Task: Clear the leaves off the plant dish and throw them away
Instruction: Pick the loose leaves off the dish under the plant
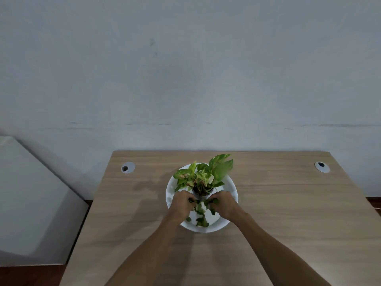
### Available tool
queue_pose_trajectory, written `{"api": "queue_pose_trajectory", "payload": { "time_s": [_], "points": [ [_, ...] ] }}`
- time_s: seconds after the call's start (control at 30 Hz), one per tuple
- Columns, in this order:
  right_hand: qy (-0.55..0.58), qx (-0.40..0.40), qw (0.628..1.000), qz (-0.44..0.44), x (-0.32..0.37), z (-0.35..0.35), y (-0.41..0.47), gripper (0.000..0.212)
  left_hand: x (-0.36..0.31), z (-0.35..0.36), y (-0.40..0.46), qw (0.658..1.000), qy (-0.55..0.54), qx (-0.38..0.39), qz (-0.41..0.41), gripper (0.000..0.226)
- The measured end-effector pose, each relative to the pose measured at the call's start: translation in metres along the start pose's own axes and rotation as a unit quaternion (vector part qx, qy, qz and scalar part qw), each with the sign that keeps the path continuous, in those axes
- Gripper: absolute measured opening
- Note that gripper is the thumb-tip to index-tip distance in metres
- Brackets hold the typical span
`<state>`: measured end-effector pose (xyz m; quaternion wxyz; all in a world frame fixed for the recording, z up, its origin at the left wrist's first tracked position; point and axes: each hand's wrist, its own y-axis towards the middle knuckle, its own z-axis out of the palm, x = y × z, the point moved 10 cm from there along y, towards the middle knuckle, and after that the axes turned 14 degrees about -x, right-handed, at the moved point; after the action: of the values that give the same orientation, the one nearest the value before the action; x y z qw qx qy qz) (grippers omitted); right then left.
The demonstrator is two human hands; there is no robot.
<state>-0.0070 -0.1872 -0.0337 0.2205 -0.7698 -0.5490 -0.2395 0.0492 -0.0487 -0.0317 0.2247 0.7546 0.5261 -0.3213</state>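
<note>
A white round dish point(232, 189) sits mid-table with a small potted plant point(203, 176) standing at its centre. Loose green leaves point(201, 215) lie on the near half of the dish. My left hand point(182, 203) and my right hand point(223, 203) rest on the dish just in front of the pot, fingers curled inward around a bunch of the leaves between them. More leaf pieces lie on the dish below my hands, near its front rim.
The wooden table point(278, 213) stands against a grey wall, with a cable hole at the back left point(127, 167) and back right point(322, 167). A white cabinet or box point(31, 203) stands left of the table.
</note>
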Motion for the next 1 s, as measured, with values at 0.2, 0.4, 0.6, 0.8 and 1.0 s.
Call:
{"api": "queue_pose_trajectory", "payload": {
  "time_s": [0.2, 0.4, 0.6, 0.8, 1.0],
  "points": [
    [0.007, -0.031, 0.999, 0.035, 0.002, -0.019, -0.005, 0.016, -0.008, -0.015, -0.001, 0.999, -0.032, -0.011, 0.011, 0.017],
    [0.036, -0.059, 0.996, 0.059, -0.001, -0.022, -0.019, 0.015, 0.007, -0.023, -0.012, 0.998, -0.046, -0.025, -0.026, 0.015],
    [0.074, -0.090, 0.990, 0.083, -0.002, -0.034, -0.021, 0.017, 0.006, -0.036, -0.011, 0.994, -0.078, -0.058, -0.058, 0.015],
    [0.106, -0.105, 0.985, 0.086, -0.007, -0.025, -0.027, 0.015, 0.017, -0.033, -0.023, 0.983, -0.115, -0.072, -0.125, 0.014],
    [0.134, -0.130, 0.977, 0.105, -0.013, -0.033, -0.027, 0.011, 0.025, -0.032, -0.037, 0.971, -0.139, -0.090, -0.174, 0.015]
  ]
}}
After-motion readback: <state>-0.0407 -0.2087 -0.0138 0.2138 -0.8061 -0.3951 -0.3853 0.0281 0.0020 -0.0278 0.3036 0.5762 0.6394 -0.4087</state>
